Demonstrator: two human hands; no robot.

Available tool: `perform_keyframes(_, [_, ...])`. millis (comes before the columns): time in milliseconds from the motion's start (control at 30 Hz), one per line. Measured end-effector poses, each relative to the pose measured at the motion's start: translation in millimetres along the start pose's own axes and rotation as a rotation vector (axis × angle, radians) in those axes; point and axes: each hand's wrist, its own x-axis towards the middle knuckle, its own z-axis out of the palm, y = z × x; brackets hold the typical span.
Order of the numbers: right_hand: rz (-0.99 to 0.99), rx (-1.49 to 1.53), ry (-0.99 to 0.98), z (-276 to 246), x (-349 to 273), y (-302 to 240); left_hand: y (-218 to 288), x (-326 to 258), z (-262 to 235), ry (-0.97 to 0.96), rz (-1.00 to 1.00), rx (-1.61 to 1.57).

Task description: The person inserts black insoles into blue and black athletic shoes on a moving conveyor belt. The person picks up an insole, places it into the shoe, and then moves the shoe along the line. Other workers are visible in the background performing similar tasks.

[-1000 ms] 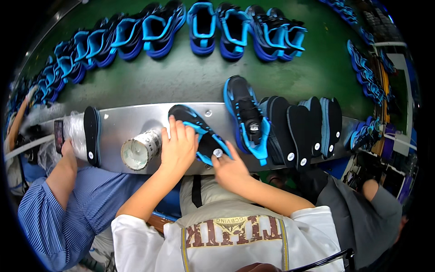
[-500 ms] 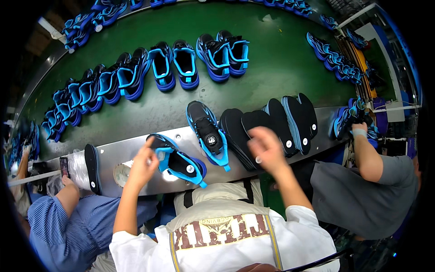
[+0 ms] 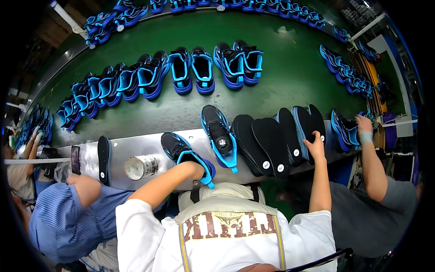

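Note:
A black and blue shoe [image 3: 181, 152] lies on the metal bench [image 3: 136, 149] in front of me. My left hand [image 3: 198, 168] is at its heel, mostly hidden in the shoe's opening, gripping it. A second matching shoe [image 3: 219, 136] lies just to the right, sole side partly up. Beyond it a fanned stack of black insoles [image 3: 267, 143] rests on the bench. My right hand [image 3: 314, 144] reaches to the stack's far right end, fingers curled on the edge of the outermost black insole [image 3: 316, 121].
A white roll [image 3: 140, 167], a single insole [image 3: 104, 158] and a phone [image 3: 75, 159] lie on the bench's left. The green conveyor [image 3: 281, 68] carries rows of blue shoes [image 3: 190, 68]. A person in blue stripes [image 3: 59, 217] sits left; a person in grey [image 3: 376, 213] handles shoes right.
My right hand has moved right, from the middle of the insole stack to its far end. My left hand has slid to the shoe's heel. The view has shifted.

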Motion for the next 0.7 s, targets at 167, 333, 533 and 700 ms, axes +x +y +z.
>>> perform_keyframes(167, [-0.071, -0.004, 0.187, -20.0, -8.7, -16.9, -11.2, 27.0, 7.1, 0.086, 0.08, 0.106])
perform_keyframes(333, [-0.034, 0.274, 0.33, -45.2, -37.5, -51.5, -1.4, -5.7, 7.8, 0.18, -0.113, 0.107])
perform_keyframes(533, [-0.336, 0.497, 0.109, -13.5, -88.7, -116.2, 43.4, 2.1, -1.7, 1.491, -0.117, -0.019])
perform_keyframes(700, [-0.303, 0.708, -0.157, 9.6, -126.0, -161.8, 28.2, 33.5, -8.6, 1.374, -0.213, -0.13])
